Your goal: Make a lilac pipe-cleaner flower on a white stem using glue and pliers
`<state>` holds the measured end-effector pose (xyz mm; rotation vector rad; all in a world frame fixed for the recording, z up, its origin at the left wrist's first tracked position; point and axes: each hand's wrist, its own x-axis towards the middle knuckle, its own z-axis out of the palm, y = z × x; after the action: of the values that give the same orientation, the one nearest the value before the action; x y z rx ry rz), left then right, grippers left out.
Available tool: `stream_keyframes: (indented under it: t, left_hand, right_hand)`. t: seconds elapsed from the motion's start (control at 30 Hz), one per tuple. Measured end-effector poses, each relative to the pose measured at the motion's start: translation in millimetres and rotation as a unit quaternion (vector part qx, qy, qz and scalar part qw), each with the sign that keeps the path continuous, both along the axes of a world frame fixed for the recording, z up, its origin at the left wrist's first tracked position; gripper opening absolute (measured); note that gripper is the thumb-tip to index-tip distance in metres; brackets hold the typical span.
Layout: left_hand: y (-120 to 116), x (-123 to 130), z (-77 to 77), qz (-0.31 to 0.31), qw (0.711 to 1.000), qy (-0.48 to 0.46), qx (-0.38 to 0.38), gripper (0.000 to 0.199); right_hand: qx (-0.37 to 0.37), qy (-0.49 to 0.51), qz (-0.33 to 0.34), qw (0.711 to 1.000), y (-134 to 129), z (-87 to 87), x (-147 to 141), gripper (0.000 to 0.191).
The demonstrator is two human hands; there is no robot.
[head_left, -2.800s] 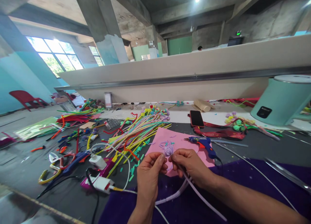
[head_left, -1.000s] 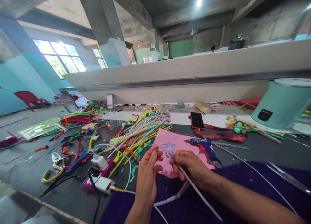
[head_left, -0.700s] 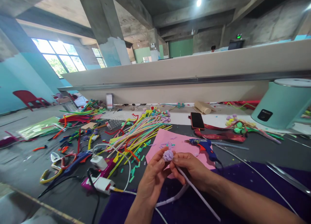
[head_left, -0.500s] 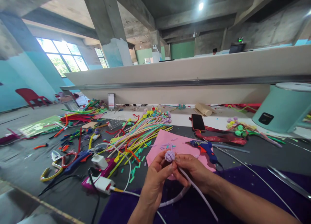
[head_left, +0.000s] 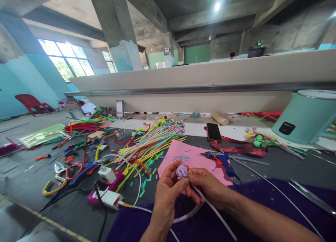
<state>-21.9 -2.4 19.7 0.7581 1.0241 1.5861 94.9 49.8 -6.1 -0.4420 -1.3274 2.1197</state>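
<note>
Lilac flower head [head_left: 181, 171], rounded and tightly bunched, grasped between both hands over a pink sheet [head_left: 172, 151].
The left hand [head_left: 168, 186] holds its left side; the right hand [head_left: 208, 185] pinches near its base, a lilac strand [head_left: 215, 214] trailing beneath. The glue gun [head_left: 223, 162] crosses the sheet's right edge; beyond, dark counter [head_left: 282, 166] shows.

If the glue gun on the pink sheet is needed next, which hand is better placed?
Probably the right hand: the glue gun lies nearer to it than to the left hand, though both are at the lilac ball.
</note>
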Motion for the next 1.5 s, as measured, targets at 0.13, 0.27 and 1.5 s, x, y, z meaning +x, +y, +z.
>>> stream_keyframes:
  t: [0.13, 0.27, 1.5]
  left_hand:
    - [-1.2, -0.7, 3.0, 0.001, 1.000, -0.010, -0.001, 0.049]
    - [-1.3, -4.0, 1.7, -0.014, 0.999, -0.032, 0.007, 0.048]
    - [15.7, -10.6, -23.1, -0.077, 0.980, -0.152, -0.104, 0.014]
  right_hand:
    - [0.043, -0.019, -0.042, 0.998, -1.2, 1.7, -0.6, 0.036]
    - [0.093, -0.042, -0.083, 0.991, -2.7, 5.2, -0.3, 0.038]
    - [0.057, -0.118, -0.158, 0.979, -4.3, 9.0, -1.5, 0.024]
